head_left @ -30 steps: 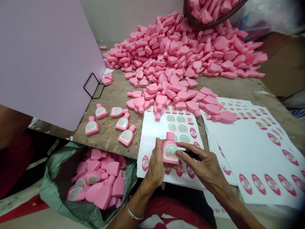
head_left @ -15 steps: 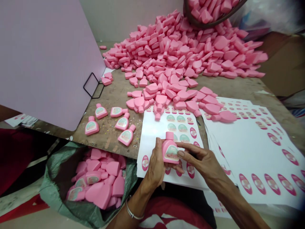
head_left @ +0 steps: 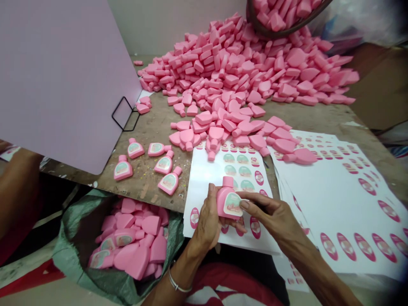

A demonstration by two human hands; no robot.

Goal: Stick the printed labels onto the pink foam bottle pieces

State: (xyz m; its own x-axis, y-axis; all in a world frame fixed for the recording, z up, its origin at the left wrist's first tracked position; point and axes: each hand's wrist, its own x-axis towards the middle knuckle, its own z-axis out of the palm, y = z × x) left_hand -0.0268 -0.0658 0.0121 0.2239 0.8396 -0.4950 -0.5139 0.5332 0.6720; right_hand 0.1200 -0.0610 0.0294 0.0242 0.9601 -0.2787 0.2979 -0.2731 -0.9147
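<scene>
My left hand (head_left: 208, 219) is closed around a small pink bottle (head_left: 223, 191), which stands upright with its cap up. A green and white label (head_left: 233, 205) lies against the bottle's front, its right edge reaching past the bottle's side. That edge is pinched between thumb and finger of my right hand (head_left: 267, 212). Beneath both hands lies a sheet of stickers (head_left: 204, 170) with round green and oval pink labels. Several labelled bottles (head_left: 168, 182) rest on the table to the left of the sheet.
A large heap of pink bottles (head_left: 223, 63) covers the back of the table (head_left: 146, 127). More sticker sheets (head_left: 331, 204) lie right. A green sack (head_left: 73, 229) of bottles is front left, below a pink board (head_left: 63, 76). Another person's arm (head_left: 19, 182) shows far left.
The label in my right hand has shifted right, and its edge now sticks out past the bottle. Another person's arm has come into view at the far left.
</scene>
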